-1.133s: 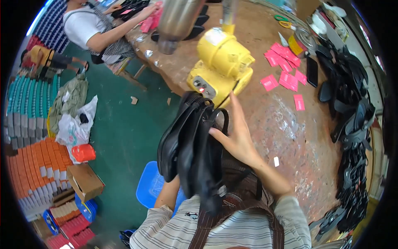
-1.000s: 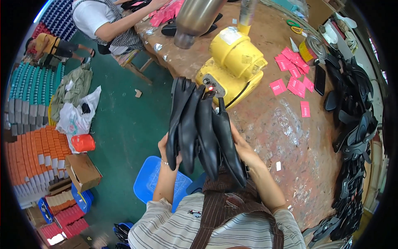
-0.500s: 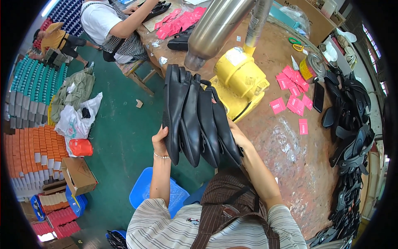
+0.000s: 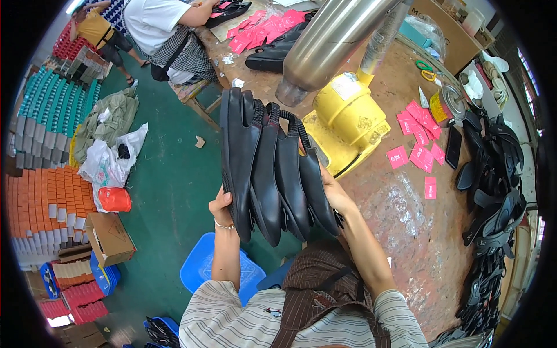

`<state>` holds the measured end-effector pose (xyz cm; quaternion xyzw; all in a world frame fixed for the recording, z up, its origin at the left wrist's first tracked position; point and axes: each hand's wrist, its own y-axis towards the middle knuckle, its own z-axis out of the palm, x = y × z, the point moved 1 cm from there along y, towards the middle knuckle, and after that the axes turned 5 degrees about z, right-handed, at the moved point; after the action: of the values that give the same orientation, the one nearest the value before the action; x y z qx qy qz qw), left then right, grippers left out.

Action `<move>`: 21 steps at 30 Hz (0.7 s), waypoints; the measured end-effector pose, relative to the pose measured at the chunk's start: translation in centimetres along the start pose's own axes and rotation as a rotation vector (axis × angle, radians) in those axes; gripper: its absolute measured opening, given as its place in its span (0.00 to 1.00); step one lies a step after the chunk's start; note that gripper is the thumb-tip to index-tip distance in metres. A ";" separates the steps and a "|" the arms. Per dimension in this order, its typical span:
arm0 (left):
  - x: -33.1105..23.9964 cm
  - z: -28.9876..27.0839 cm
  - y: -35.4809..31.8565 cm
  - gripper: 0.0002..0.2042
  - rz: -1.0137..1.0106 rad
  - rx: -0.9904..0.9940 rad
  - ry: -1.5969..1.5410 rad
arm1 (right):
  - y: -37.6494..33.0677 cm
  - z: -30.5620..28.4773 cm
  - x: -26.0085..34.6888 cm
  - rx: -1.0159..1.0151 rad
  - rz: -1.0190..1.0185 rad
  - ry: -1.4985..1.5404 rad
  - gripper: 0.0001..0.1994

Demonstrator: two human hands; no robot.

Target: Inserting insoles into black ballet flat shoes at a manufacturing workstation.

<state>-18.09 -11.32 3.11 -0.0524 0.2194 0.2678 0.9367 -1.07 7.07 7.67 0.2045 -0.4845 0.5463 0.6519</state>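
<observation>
Several black slingback shoes [image 4: 266, 185] are pressed side by side between my two hands, heel straps toward the far end and toes toward me. My left hand [image 4: 222, 207] is closed round the left side of the row, thumb against the outermost shoe. From the other side, my right hand [image 4: 335, 191] clasps the rightmost shoe; its fingers are mostly hidden behind the row. The shoes hang in the air at the left edge of the worktable [image 4: 383, 232], near a yellow machine [image 4: 351, 107] with a wide metal pipe [image 4: 331, 46].
Pink cards [image 4: 420, 156], a phone [image 4: 454, 145], scissors [image 4: 426, 69] and a tin [image 4: 444, 104] lie right of the machine. Black shoe uppers [image 4: 493, 191] are heaped along the right edge. Across the table sits a co-worker [image 4: 174, 35]. A blue bin [image 4: 212, 267] stands below left.
The row of shoes has tipped and fanned a little, with the toes slightly lower in view. Both hands keep their hold. The surroundings have shifted slightly in the picture.
</observation>
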 end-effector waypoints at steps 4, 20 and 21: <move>0.1 0.9 -0.3 0.32 0.069 -0.029 0.102 | 0.0 0.3 0.5 -0.018 0.043 0.003 0.43; -2.2 0.2 -0.1 0.38 0.377 -0.063 0.479 | 2.5 1.4 2.2 0.176 -0.087 -0.032 0.46; -2.2 0.2 -0.2 0.39 0.551 -0.056 0.707 | 1.9 1.8 2.3 0.160 -0.114 -0.027 0.47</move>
<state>-19.58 -12.48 4.30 -0.1057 0.5246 0.4786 0.6961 -3.70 7.39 9.94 0.2905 -0.4358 0.5425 0.6568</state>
